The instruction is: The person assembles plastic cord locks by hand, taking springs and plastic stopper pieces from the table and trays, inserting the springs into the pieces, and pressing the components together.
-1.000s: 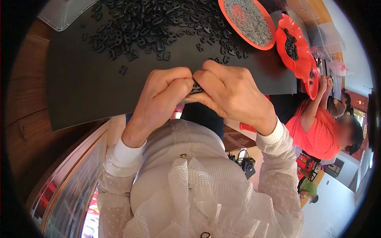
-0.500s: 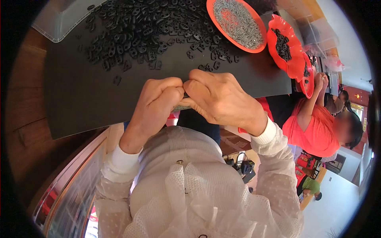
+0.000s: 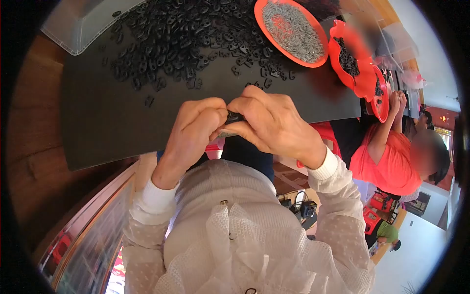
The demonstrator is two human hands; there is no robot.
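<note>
My left hand (image 3: 193, 131) and my right hand (image 3: 280, 123) meet near the table's front edge. Between their fingertips they pinch a small black plastic piece (image 3: 235, 117), mostly covered by the fingers. It resembles the two-holed pieces, like cord locks, heaped in the pile (image 3: 181, 41) beyond my hands. Both hands have their fingers curled and closed. A few loose black pieces lie just past my right hand's knuckles.
A red plate (image 3: 320, 61) of small silvery metal springs stands at the back right. Beside it are a wavy red bowl (image 3: 360, 81) and another red dish (image 3: 381, 110) holding black parts. A clear plastic bin (image 3: 76, 36) sits back left. A co-worker in red (image 3: 387, 159) sits at right.
My right-hand fingers have shifted slightly, and more of the black piece shows between my hands. The view has moved a little.
</note>
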